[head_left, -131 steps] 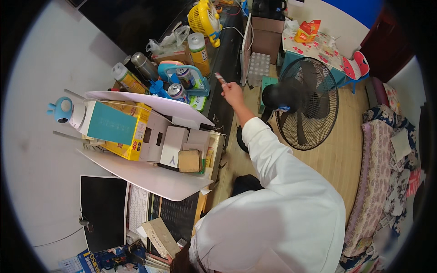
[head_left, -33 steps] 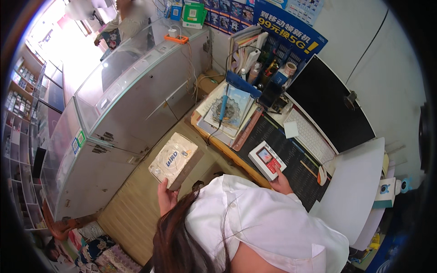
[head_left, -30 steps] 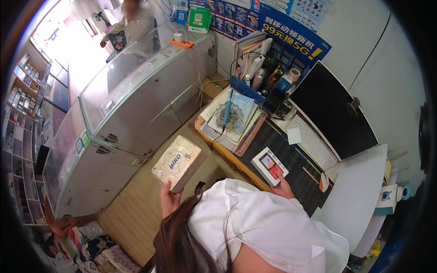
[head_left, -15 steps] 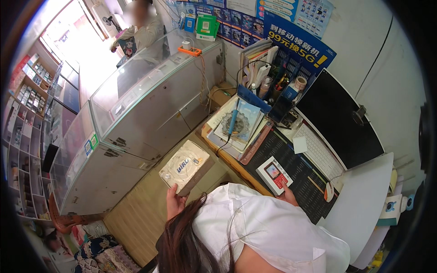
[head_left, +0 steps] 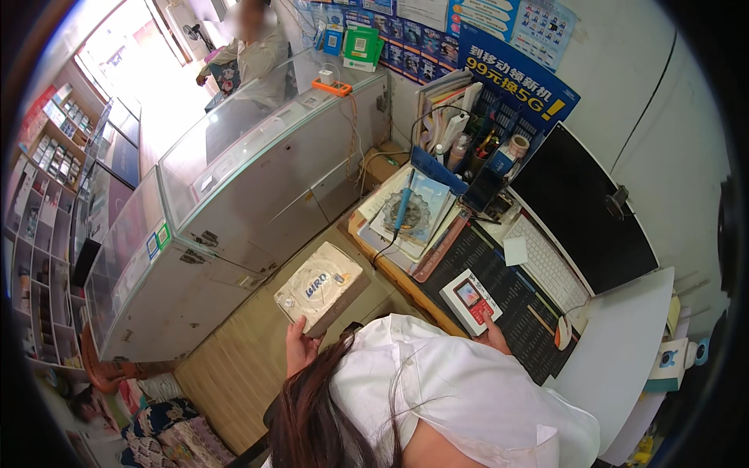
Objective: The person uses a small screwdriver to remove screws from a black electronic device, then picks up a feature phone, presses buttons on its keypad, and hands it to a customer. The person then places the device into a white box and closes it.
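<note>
In my left hand is a worn beige cardboard box with a rounded pattern and blue lettering on its top. My fingers grip its near edge, and it is held above the floor. A small white phone box picturing a red keypad phone lies over the dark desk mat. My right hand holds its near corner, thumb on top and the other fingers mostly hidden. Whether the phone box rests on the mat or is slightly raised, I cannot tell.
A monitor, white keyboard and mouse stand to the right. Behind the mat, a blue soldering-iron-like tool lies across a glass ashtray on papers. Glass counters run along the left; a person sits beyond.
The view has shifted slightly. Both hands keep their hold on the two boxes, with no clear movement of either.
</note>
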Available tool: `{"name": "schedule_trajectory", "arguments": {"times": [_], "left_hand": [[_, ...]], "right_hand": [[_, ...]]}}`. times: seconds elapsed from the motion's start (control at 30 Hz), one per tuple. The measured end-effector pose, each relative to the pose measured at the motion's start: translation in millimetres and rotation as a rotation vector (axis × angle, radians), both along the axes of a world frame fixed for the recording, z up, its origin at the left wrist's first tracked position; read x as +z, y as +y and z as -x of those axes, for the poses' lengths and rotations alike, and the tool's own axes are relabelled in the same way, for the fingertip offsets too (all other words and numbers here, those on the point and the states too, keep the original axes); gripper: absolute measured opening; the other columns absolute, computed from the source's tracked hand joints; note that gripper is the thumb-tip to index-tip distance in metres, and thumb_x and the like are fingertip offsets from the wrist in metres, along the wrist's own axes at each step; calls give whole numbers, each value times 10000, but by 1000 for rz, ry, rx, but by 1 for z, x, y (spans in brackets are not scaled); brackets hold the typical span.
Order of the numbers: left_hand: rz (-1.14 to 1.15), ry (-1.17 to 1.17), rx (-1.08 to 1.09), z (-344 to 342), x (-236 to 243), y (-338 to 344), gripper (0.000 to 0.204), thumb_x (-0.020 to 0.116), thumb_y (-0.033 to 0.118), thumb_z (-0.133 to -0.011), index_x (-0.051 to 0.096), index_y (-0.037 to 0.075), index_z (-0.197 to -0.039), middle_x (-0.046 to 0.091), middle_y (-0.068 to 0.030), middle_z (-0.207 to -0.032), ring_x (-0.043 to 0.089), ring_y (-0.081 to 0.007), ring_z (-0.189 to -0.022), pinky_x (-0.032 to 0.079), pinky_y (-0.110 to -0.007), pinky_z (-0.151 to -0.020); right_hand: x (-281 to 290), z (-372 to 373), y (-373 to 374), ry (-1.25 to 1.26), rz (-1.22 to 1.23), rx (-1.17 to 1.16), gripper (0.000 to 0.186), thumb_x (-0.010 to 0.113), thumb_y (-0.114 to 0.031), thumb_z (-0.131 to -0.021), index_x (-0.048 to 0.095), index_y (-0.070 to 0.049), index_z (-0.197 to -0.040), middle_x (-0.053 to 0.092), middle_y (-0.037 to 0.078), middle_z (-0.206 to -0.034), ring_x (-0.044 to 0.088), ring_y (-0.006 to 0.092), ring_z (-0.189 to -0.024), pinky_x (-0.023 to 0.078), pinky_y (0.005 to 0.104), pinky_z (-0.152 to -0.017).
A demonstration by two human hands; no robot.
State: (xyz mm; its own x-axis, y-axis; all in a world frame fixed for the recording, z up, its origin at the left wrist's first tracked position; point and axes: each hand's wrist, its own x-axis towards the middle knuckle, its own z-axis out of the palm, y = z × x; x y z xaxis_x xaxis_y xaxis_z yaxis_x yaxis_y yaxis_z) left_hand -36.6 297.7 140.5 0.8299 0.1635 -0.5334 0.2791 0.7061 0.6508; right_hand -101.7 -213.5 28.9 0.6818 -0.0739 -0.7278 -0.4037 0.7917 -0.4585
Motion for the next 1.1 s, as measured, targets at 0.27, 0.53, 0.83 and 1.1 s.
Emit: {"name": "schedule_trajectory", "arguments": {"times": [0.27, 0.53, 0.83, 1.1], "left_hand": [[103, 8, -27, 8, -8, 14, 445, 681, 207, -970, 492, 67, -1347, 630, -89, -1271, 662, -245, -1078, 581, -401, -884], [68, 35, -12, 12, -10, 15, 429, 668, 250, -972, 515, 54, -1322, 645, -100, -1210, 651, -228, -957, 544, -355, -742], [0, 99, 133, 20, 27, -3, 480, 680, 266, -959, 536, 20, -1344, 667, -138, -1225, 679, -262, -1008, 593, -327, -794], [56, 63, 159, 53, 21, 10, 479, 671, 213, -955, 486, 108, -1385, 617, -101, -1317, 640, -255, -1118, 562, -432, -919]], "right_hand": [[6, 1, 5, -17, 29, -16, 425, 728, -365, -963, 612, -158, -1316, 692, 17, -1254, 650, 204, -1108, 502, 411, -940], [-3, 8, -3, -26, -37, -6, 437, 719, -313, -971, 592, -141, -1352, 674, 36, -1295, 630, 221, -1167, 481, 411, -997], [47, -13, -4, -230, -99, 80, 583, 702, -339, -960, 499, -149, -1472, 585, 61, -1444, 545, 277, -1318, 425, 488, -1103], [104, -132, 76, -407, -138, 476, 528, 655, -297, -978, 539, -25, -1415, 650, 113, -1360, 640, 249, -1228, 484, 424, -1080]]}}
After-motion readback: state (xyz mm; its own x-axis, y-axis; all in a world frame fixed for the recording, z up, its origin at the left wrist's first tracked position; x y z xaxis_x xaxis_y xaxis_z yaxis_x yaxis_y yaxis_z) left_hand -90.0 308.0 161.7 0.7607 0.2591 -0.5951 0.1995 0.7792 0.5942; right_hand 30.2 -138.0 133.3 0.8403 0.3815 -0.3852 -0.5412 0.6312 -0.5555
